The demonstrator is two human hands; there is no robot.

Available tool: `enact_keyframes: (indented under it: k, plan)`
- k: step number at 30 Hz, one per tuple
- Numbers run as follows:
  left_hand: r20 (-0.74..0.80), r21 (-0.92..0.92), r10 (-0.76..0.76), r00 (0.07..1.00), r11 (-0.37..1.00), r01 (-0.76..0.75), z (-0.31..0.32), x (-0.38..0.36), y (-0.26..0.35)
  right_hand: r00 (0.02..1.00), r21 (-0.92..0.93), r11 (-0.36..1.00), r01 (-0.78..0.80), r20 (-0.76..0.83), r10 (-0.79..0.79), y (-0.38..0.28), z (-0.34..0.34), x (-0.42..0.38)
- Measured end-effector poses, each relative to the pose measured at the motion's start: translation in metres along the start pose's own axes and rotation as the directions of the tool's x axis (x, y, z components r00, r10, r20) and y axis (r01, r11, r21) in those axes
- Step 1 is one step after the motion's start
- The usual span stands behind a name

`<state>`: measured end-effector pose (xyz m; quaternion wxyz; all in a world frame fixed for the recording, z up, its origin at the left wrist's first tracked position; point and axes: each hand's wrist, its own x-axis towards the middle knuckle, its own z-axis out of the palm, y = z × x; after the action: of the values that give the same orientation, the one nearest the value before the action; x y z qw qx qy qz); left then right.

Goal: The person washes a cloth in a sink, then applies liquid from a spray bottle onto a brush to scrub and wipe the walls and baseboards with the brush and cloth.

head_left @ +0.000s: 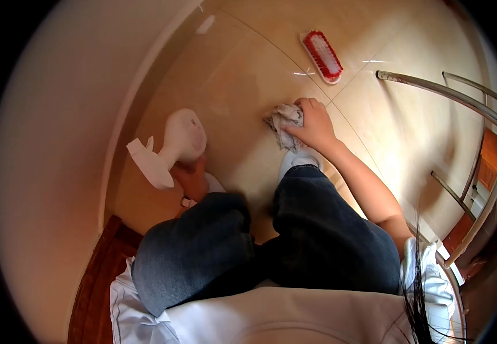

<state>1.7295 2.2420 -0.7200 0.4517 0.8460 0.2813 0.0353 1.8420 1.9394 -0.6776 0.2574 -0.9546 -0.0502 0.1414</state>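
A white spray bottle (183,136) is tilted on its side, its trigger head pointing left toward the wall. My left hand (191,176) is closed around its neck, with some fingers hidden behind it. On the tiled floor (231,74), my right hand (315,125) grips a crumpled white cloth (288,123) with dark markings, just ahead of my right shoe (298,161). Beyond that hand lies a scrub brush (323,56) with its red and white bristles facing up.
A pale wall (71,132) runs along the left, with brown wood (102,275) at its lower end. Bent metal tubing (432,86) like a chair frame stands on the right. My bent knees in dark jeans (197,252) are close below my hands.
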Motion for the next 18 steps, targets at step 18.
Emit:
enact_keyframes:
  k: [18]
  plan:
    - [0.889,0.11,-0.199,0.413,0.967,0.228,0.027,0.022,0.104,0.914,0.387,0.863,-0.325,0.364,0.181,-0.042,-0.029,0.002]
